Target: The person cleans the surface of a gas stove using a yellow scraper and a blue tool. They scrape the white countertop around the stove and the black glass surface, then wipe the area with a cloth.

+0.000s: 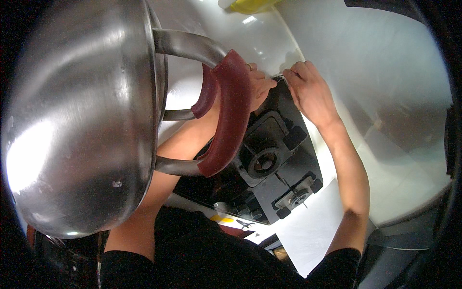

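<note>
A black gas hob (231,184) with burners and pan supports lies below my hands. My left hand (260,88) is at its far corner, fingers bent and partly hidden behind the dark red grip (234,112) of a large metal vessel's handle. My right hand (306,86) is across from it at the same corner, thumb and fingertips pinched together on a thin whitish edge or strip (278,76). What exactly the fingers hold is too small to tell. A pale line, perhaps a seam or cord (288,32), runs away from the right fingertips over the glossy surface.
The large stainless steel vessel (83,119) fills the left, close to the camera. A yellow object (252,5) is at the top edge. Scissors (246,224) and a yellow item (222,218) lie at the hob's near side. A white sheet or panel (306,231) is beneath my right forearm.
</note>
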Motion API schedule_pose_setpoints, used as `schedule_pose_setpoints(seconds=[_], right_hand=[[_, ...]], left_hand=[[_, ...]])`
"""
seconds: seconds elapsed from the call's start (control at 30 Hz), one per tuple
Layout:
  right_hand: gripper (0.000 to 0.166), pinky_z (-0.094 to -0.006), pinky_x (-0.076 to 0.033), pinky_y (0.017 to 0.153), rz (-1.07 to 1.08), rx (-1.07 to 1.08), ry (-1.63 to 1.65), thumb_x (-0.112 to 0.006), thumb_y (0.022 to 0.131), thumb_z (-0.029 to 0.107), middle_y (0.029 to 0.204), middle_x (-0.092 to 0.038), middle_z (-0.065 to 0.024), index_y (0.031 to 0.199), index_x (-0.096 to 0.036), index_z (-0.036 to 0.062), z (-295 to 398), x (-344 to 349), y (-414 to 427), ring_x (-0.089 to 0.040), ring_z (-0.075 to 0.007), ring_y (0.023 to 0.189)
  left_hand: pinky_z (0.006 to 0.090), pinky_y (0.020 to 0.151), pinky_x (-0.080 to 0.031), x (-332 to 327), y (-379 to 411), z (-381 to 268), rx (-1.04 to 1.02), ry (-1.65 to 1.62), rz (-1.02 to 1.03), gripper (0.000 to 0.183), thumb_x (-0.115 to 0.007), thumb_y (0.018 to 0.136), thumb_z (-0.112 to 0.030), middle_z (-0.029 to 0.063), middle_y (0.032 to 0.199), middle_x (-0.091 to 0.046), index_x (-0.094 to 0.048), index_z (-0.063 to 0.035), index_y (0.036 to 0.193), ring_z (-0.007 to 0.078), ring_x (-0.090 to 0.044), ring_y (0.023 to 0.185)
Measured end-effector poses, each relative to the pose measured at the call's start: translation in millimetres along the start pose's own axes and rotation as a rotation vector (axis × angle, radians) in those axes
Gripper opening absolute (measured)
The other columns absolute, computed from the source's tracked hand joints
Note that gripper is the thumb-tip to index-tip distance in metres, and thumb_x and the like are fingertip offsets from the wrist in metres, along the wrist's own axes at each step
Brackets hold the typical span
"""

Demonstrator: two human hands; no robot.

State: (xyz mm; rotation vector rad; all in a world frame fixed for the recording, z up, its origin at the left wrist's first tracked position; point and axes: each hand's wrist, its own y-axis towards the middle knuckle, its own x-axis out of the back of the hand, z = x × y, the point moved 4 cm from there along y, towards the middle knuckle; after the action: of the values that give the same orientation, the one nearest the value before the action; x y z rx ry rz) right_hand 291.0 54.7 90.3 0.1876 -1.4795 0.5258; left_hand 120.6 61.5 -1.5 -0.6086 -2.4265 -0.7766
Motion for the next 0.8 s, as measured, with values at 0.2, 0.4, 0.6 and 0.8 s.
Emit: schedule_pose_setpoints(seconds=[0.2,0.4,0.6,0.8], right_hand=[[0.024,-0.0431,-0.059,0.094,0.023,0.011,0.002,-0.067,0.089,0.008,0.109,-0.066,-0.01,0.111,-0.075,0.0029,3.7,1.8,1.9,-0.064,-0.0324,0.11],[0.025,-0.0412,-0.059,0.096,0.111,0.042,-0.088,-0.066,0.088,0.009,0.11,-0.066,-0.0111,0.11,-0.074,0.0003,3.5,1.5,2.2,-0.064,-0.0316,0.112],[0.023,-0.0391,-0.059,0.097,0.171,0.199,-0.257,-0.065,0.087,0.011,0.109,-0.066,-0.0121,0.106,-0.072,-0.0012,11.0,1.1,11.5,-0.064,-0.0302,0.111],[0.017,-0.0375,-0.057,0.096,0.187,0.258,-0.292,-0.066,0.086,0.012,0.105,-0.066,-0.0117,0.097,-0.073,0.0016,14.3,2.5,11.4,-0.064,-0.0287,0.109]], left_hand=[[0.0435,0.088,-0.047,-2.8,-0.2,-0.7,0.006,-0.053,-0.07,0.011,-0.078,0.088,-0.019,0.0011,0.079,-0.072,-0.084,-0.022,0.097,0.0248,-0.069,0.085],[0.0436,0.09,-0.048,-3.8,0.8,-1.7,0.019,-0.031,-0.015,0.012,-0.076,0.09,-0.021,0.0008,0.081,-0.074,-0.084,-0.0224,0.099,0.0249,-0.07,0.086],[0.0436,0.09,-0.047,-5.0,-1.3,1.2,-0.006,-0.083,-0.086,0.012,-0.076,0.089,-0.02,0.0002,0.089,-0.079,-0.084,-0.0211,0.099,0.0248,-0.07,0.088],[0.0441,0.089,-0.047,-2.4,2.9,-2.1,-0.002,-0.064,-0.025,0.013,-0.077,0.088,-0.019,0.0003,0.09,-0.079,-0.084,-0.0205,0.099,0.0254,-0.07,0.087]])
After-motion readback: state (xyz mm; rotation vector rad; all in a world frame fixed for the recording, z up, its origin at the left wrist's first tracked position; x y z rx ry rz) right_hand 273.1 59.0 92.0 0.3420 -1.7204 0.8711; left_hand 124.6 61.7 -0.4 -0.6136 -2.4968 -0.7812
